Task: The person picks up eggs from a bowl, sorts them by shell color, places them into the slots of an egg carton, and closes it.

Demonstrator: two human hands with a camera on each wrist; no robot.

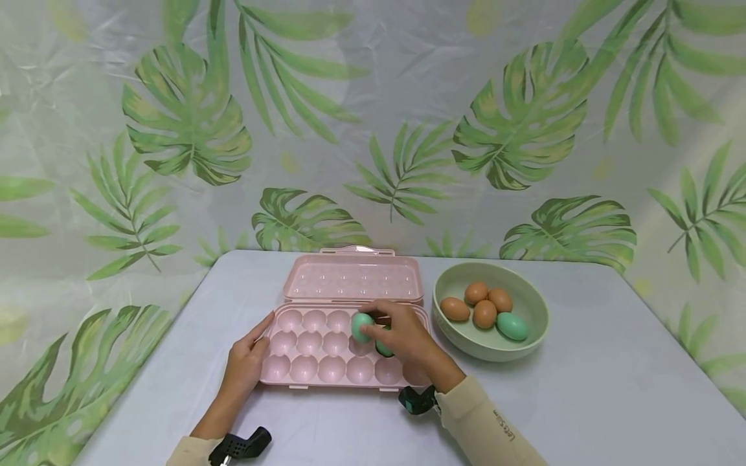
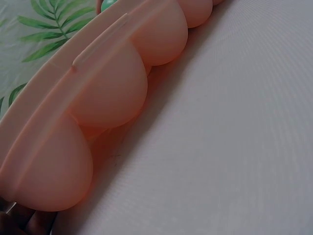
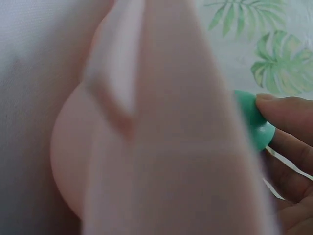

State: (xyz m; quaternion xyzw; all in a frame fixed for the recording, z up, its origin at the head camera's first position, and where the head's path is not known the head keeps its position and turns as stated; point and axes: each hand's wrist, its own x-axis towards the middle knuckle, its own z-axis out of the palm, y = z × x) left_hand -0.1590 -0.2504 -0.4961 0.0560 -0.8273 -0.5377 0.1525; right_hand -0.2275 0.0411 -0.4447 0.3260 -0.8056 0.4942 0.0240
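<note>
A pink plastic egg carton point(image 1: 304, 369) lies with its lid folded back, showing rows of round cups. My right hand point(image 1: 402, 333) pinches a green egg point(image 1: 362, 328) between thumb and fingers over the cups. The right wrist view shows this green egg point(image 3: 264, 134) in the fingers, past the blurred carton side. Partly hidden under that hand, a second green egg point(image 1: 383, 348) sits in a cup. At the carton's left edge my left hand point(image 1: 247, 357) holds the side. In the left wrist view, dark fingertips point(image 2: 39, 223) show beneath a cup.
Right of the carton stands a pale green bowl point(image 1: 492, 353). Inside it are several brown eggs point(image 1: 485, 314) and one green egg point(image 1: 513, 326). The raised lid point(image 1: 353, 275) lies toward the table's back edge. A leaf-patterned cloth point(image 1: 402, 97) hangs behind the white table point(image 1: 606, 388).
</note>
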